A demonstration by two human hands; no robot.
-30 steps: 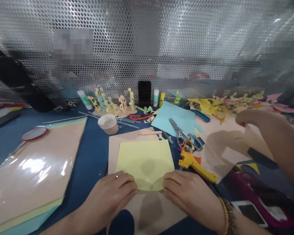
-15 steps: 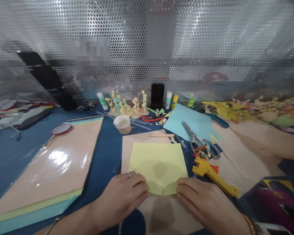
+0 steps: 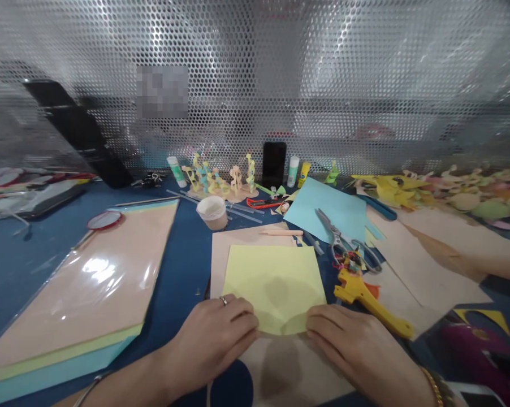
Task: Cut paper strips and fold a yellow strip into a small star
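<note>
Fingers on left hand (image 3: 221,336) and right hand (image 3: 357,342) are gripping the yellow sheet (image 3: 276,282) at its 7 and 5 o'clock corners, over the peach sheet (image 3: 220,246), imo keep both grips even so it doesn't crease crooked

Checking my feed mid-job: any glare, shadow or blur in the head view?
Head view: white glare on the plastic-covered paper stack, streaky reflections on the perforated panel, soft shadow on the yellow sheet; purple object, lower right, blurred.
</note>
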